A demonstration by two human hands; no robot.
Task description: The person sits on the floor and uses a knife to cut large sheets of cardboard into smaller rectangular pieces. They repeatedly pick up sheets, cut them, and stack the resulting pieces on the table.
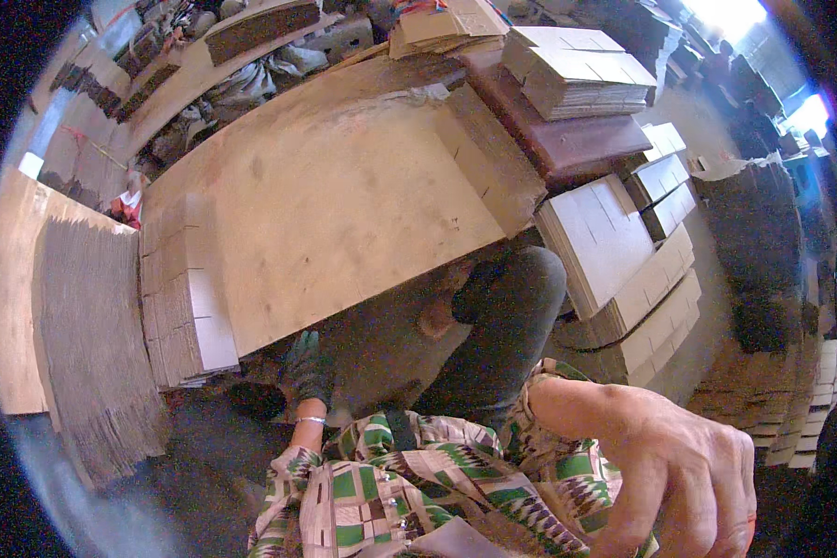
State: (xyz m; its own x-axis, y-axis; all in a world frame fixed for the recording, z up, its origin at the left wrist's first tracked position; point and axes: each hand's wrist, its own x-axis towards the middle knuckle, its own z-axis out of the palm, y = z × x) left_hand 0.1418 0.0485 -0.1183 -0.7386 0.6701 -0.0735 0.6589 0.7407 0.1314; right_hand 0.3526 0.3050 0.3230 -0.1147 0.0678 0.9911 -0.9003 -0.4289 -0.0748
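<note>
The left hand point(305, 367), gloved, hangs near the cardboard stack point(181, 316) at the bench point(344, 195) edge; its grip I cannot tell. The right hand point(688, 474) is loosely curled, empty. Better to square the stack first.

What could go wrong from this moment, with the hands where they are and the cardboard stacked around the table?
1. The flat cardboard stack sits at the near edge of the wooden table; the gloved left hand just below could nudge it off.
2. The right hand is raised close to the camera, empty, with fingers curled; it blocks sight of the lap area.
3. The tall cardboard piles on the right lean outward and might slide.
</note>
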